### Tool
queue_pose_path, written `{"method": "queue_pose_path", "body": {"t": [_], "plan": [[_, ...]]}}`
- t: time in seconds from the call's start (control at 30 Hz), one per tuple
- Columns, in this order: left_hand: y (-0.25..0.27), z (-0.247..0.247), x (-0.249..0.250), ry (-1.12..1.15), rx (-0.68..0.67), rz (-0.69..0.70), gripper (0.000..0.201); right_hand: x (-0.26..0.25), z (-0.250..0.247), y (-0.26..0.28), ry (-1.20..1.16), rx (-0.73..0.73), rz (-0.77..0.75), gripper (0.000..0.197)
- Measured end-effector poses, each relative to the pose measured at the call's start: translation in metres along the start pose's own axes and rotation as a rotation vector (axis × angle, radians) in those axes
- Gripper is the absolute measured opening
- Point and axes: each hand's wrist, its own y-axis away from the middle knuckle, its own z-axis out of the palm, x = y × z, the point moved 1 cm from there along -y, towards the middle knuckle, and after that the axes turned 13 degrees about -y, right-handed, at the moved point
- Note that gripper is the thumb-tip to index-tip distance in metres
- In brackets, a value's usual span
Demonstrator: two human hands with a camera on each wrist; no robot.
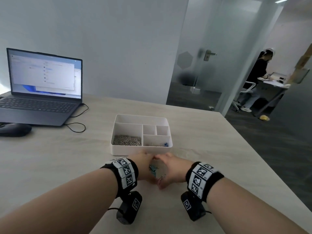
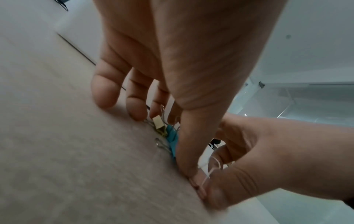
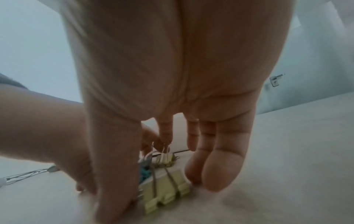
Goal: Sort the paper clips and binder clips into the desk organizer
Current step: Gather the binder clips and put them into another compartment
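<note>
A white desk organizer (image 1: 140, 150) stands mid-table. Its big left compartment holds silver paper clips (image 1: 127, 140). The near right one holds a few binder clips, one of them blue (image 1: 166, 144). Just in front of it, my left hand (image 1: 145, 162) and right hand (image 1: 169, 165) are cupped together, thumbs meeting, around a small pile of binder clips (image 1: 153, 168) on the table. The left wrist view shows a yellow clip (image 2: 160, 124) and a blue one (image 2: 172, 140) under the left fingers. Larger pale yellow clips (image 3: 166, 192) lie under the right palm. Fingertips of both hands touch the tabletop.
An open laptop (image 1: 42, 88), a dark mouse (image 1: 14, 130) and a looping cable (image 1: 76, 127) sit at the back left. The table's right edge (image 1: 263, 157) runs diagonally. Beyond a glass door a person (image 1: 258, 78) stands at another desk.
</note>
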Motion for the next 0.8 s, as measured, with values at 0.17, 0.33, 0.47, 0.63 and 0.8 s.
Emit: {"method": "queue_pose_path", "body": {"t": [0.17,0.33,0.47,0.63,0.8], "plan": [[-0.003,0.01,-0.009,0.064,0.019,-0.09,0.054,-0.005,0.012,-0.003,-0.085,0.057,0.018,0.061],[-0.004,0.015,-0.013,0.075,0.047,-0.115,0.052,-0.008,0.016,-0.005,-0.093,0.067,-0.002,0.045],[-0.004,0.02,-0.024,0.169,0.079,-0.136,0.041,-0.006,0.02,-0.005,-0.172,0.088,-0.016,0.031],[-0.006,0.027,-0.036,0.325,0.101,-0.165,0.035,0.005,0.021,-0.01,-0.309,0.18,-0.031,0.015],[-0.009,0.03,-0.047,0.564,0.108,-0.168,0.028,0.013,0.016,-0.006,-0.664,0.239,-0.023,0.011]]}}
